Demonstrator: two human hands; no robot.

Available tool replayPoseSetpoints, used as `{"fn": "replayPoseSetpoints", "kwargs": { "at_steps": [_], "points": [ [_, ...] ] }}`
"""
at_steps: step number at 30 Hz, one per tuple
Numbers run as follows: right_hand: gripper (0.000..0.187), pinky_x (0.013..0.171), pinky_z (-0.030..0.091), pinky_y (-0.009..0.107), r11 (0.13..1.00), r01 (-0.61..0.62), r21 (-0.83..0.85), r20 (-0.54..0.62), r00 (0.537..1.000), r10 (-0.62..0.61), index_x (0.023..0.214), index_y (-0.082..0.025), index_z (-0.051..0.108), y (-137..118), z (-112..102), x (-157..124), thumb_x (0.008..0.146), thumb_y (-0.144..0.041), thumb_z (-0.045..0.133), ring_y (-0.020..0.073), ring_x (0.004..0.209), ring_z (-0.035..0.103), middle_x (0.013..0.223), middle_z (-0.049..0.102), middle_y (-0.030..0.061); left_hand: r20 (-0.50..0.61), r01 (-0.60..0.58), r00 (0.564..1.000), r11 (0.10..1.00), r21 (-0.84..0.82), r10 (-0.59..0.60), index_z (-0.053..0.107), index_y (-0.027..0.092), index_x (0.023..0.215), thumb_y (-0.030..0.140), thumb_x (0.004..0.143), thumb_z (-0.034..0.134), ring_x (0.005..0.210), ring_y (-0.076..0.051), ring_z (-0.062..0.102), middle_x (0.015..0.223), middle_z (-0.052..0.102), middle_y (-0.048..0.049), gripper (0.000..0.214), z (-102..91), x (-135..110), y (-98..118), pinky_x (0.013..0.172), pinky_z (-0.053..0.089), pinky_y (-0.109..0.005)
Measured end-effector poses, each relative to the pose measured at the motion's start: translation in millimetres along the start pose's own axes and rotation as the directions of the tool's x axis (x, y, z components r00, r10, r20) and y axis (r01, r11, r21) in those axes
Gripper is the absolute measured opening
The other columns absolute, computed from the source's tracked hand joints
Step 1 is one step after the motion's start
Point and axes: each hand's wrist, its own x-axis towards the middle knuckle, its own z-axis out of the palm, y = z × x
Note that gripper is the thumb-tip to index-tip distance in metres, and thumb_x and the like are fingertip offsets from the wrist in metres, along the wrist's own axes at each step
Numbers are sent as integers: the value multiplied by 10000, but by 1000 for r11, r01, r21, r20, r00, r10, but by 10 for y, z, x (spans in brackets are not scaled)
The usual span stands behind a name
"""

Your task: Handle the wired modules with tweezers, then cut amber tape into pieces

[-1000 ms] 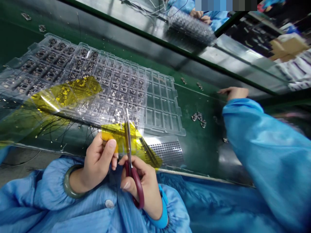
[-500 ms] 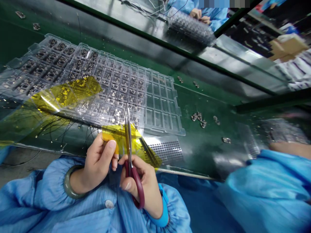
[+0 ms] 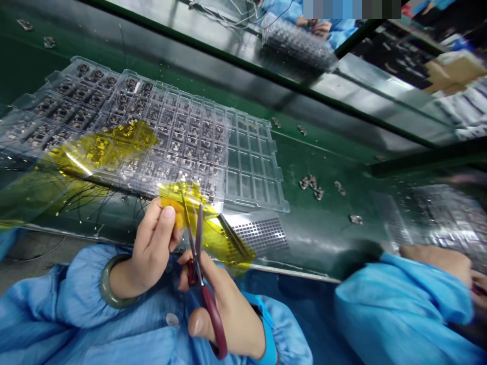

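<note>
My left hand pinches a strip of yellow transparent film near the bench's front edge. My right hand grips red-handled scissors, whose blades are slightly apart and reach into the yellow film beside my left thumb. Just beyond the hands lies a clear plastic tray with many small cells, most of them holding small dark circuit parts; the cells at its right end are empty.
A larger sheet of yellow film lies over the tray's left part. Small loose parts are scattered on the green bench. A perforated metal plate lies below the tray. A co-worker's blue sleeve and hand are at the lower right.
The scissors' blades have opened a little and my right hand has drawn back toward me. The co-worker's arm has pulled away from the bench to the lower right.
</note>
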Motion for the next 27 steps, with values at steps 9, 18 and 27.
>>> {"fn": "replayPoseSetpoints", "kwargs": {
  "at_steps": [9,18,27],
  "points": [
    [808,616,439,272,999,-52,-16,-50,997,51,1068,-186,535,-34,-3,45,671,-888,487,171,647,563,761,627,18,55,-106,994,977,187,97,501,221,894,403,971,493,435,-70,413,562,456,76,198,-46,-12,-4,413,361,-168],
    [770,604,433,264,997,-76,13,-52,996,77,1067,-188,535,-56,-31,66,689,-860,522,166,648,561,757,616,10,84,-123,991,941,316,101,522,226,913,377,987,471,462,-72,411,565,454,71,176,-75,-18,17,434,358,-175],
    [775,596,418,260,994,-106,38,-44,993,108,1045,-178,531,-55,-56,88,674,-858,544,155,627,537,744,604,5,105,-136,989,935,327,108,515,224,921,365,998,457,467,-62,394,576,443,78,170,-94,-9,21,445,353,-171]
  ]
}}
